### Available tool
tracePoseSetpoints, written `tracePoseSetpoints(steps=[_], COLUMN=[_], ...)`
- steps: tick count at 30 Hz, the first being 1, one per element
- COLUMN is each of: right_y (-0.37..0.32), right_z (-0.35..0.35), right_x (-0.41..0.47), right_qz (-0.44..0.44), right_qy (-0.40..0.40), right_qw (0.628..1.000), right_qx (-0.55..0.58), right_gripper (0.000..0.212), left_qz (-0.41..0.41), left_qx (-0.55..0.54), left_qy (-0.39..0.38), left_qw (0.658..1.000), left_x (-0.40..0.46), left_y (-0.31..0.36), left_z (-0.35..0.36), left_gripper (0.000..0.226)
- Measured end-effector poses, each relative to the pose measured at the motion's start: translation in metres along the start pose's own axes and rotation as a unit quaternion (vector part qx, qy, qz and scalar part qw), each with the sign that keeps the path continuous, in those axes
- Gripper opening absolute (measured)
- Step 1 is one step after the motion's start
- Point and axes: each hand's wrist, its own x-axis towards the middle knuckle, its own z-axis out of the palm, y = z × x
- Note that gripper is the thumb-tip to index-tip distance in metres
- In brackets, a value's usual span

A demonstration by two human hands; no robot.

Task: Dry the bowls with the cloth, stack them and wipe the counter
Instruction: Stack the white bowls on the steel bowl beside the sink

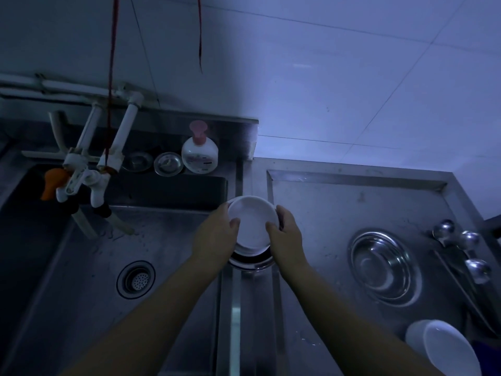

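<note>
The white bowl (252, 223) sits between both hands, over the strip of counter (325, 213) beside the sink (81, 253). The left hand (217, 234) and right hand (284, 234) each curl their fingers round its rim, one on each side. It sits on top of what looks like another white bowl and a metal one; the light is dim. No cloth shows. Near the counter's right edge lie an empty metal bowl (385, 264), spoons (461, 245) and another white bowl (444, 348).
</note>
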Motion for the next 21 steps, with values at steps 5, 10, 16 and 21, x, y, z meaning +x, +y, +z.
tracePoseSetpoints(steps=[5,10,16,21], right_y=[-0.002,0.007,0.044,0.098], right_z=[-0.018,-0.06,-0.152,-0.253], right_x=[-0.009,-0.03,-0.069,-0.103], right_qz=[0.008,-0.019,-0.048,-0.022], right_qy=[-0.008,0.001,0.064,0.148], right_qw=[0.999,1.0,0.996,0.982], right_qx=[0.042,0.019,-0.041,-0.116], right_gripper=[0.037,0.035,0.029,0.028], left_qz=[0.028,0.172,0.247,0.256], left_qx=[0.029,0.038,0.048,0.049], left_qy=[0.078,0.125,0.027,-0.075], left_qw=[0.996,0.976,0.967,0.962], left_x=[-0.016,-0.056,-0.1,-0.135], left_y=[0.016,0.055,0.105,0.145], left_z=[-0.005,0.007,0.068,0.146], left_gripper=[0.046,0.042,0.041,0.045])
